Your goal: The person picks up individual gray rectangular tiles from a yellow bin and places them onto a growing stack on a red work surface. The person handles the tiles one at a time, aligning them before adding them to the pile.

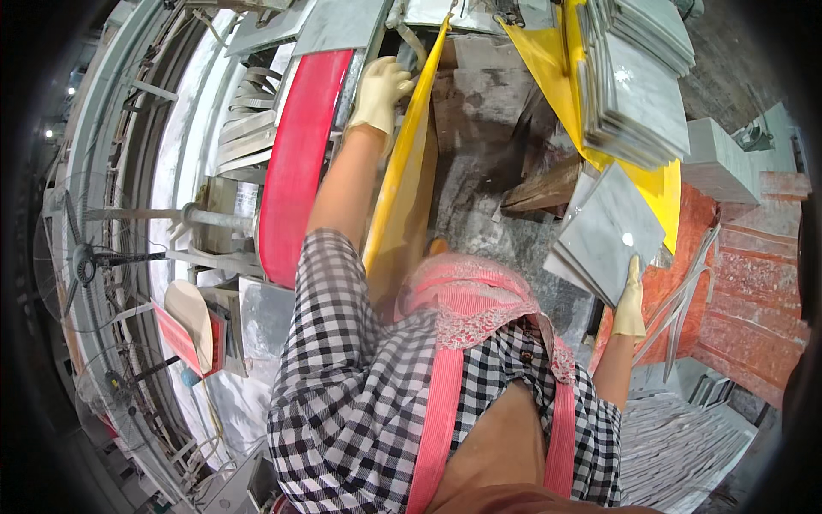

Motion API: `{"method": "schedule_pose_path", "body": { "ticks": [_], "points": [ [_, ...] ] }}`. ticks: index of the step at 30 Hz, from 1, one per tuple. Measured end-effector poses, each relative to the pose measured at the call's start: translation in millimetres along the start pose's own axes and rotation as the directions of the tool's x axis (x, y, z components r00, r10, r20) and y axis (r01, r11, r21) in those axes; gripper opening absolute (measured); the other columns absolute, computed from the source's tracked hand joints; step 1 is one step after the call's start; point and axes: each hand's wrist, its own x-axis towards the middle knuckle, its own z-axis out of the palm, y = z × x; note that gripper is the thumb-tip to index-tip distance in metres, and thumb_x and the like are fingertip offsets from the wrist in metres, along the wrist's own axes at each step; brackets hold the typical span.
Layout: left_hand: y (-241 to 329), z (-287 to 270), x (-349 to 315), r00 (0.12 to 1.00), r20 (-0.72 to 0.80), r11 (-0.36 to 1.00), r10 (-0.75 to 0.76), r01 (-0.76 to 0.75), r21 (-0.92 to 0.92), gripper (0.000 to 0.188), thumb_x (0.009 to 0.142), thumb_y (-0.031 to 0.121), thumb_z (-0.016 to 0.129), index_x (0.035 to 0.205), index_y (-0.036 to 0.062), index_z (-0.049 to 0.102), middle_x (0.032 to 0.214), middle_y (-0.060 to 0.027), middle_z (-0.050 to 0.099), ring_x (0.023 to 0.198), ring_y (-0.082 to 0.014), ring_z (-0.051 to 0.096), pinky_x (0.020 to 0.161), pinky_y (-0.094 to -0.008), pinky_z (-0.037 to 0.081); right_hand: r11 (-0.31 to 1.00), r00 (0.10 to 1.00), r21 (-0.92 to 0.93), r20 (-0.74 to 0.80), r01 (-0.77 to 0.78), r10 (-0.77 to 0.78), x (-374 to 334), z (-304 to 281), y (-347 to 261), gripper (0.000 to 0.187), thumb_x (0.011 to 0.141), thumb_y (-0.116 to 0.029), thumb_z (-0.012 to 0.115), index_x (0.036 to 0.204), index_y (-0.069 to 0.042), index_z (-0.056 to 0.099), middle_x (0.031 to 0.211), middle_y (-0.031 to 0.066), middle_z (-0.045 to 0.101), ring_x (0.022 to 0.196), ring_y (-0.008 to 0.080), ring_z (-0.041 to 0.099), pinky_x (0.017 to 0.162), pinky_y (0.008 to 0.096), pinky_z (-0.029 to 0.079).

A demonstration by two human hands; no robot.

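My left hand [381, 90], in a pale rubber glove, is at the side of the machine, beside a red belt [301, 163] and a flat grey slab [341, 26]. Its fingers are curled, and what they grip, if anything, is hidden. Low on the right, my right hand [632, 300], gloved alike, grips the lower corner of a grey-veined marble tile [612, 227]. One finger lies along the tile's face. More tiles [572, 272] show fanned out beneath it, tilted against a yellow sheet [658, 201].
A tall stack of marble tiles [638, 94] stands at the upper right. A yellow panel [402, 163] hangs between the machine and a wooden block [544, 184]. Grey straps [685, 300] dangle by orange sheeting [749, 300]. Thin strips [676, 445] lie lower right; a fan [84, 261] is far left.
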Motion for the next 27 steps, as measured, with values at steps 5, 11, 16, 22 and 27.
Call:
{"method": "schedule_pose_path", "body": {
  "ticks": [5,11,16,22,27],
  "points": [
    [-7.1,-54.8,93.7,0.939,-0.191,0.855,-0.286,0.16,-0.493,0.038,0.102,0.017,0.054,0.129,-0.0087,0.048,0.12,-0.0254,0.06,0.111,-0.0379,0.066,0.082,-0.0403,0.062,0.995,0.996,0.066,-0.053,0.073,-0.07,-20.6,3.2,2.2,0.074,0.101,-0.052,0.057,0.147,0.005,0.045,0.14,0.0178,0.059,0.12,0.0282,0.063,0.101,0.0382,0.053],
    [-5.5,-40.5,141.0,0.854,-0.205,0.649,-0.478,0.186,-0.738,0.033,0.101,0.025,0.051,0.114,-0.0052,0.05,0.101,-0.0218,0.066,0.081,-0.031,0.072,0.063,-0.0333,0.064,0.999,0.997,0.052,-0.071,0.013,-0.01,-26.2,0.3,-0.7,0.076,0.103,-0.055,0.053,0.15,0.004,0.043,0.147,0.0161,0.053,0.13,0.0267,0.056,0.109,0.0371,0.045],
    [8.4,-48.1,146.8,0.731,-0.232,0.658,-0.641,0.369,-0.656,0.038,0.097,0.044,0.059,0.084,0.009,0.048,0.065,-0.0037,0.055,0.056,-0.0177,0.059,0.048,-0.0323,0.05,0.998,0.995,0.007,-0.081,0.059,-0.059,-36.5,-0.3,-3.6,0.075,0.104,-0.054,0.05,0.151,0.003,0.041,0.151,0.0144,0.05,0.134,0.0253,0.053,0.113,0.036,0.041],
    [4.3,-60.0,164.3,0.823,-0.184,0.804,-0.537,0.434,-0.407,0.05,0.09,0.057,0.065,0.076,0.0107,0.056,0.05,0.003,0.039,0.037,-0.0137,0.035,0.038,-0.0309,0.026,0.997,0.99,-0.071,-0.14,0.025,-0.035,-53.4,12.9,-14.3,0.074,0.104,-0.053,0.05,0.153,0.002,0.041,0.152,0.0127,0.05,0.137,0.0234,0.05,0.114,0.0347,0.038],
    [33.8,-84.9,183.1,0.883,0.038,0.783,-0.467,0.433,-0.447,0.042,0.098,0.051,0.057,0.089,0.0098,0.06,0.072,-0.0035,0.052,0.057,-0.0193,0.047,0.053,-0.0336,0.042,0.993,0.984,-0.068,-0.144,0.101,-0.109,-71.9,-5.0,-15.2,0.079,0.101,-0.058,0.051,0.154,0.0,0.04,0.154,0.0121,0.048,0.139,0.0214,0.047,0.117,0.033,0.033]
  ]
}}
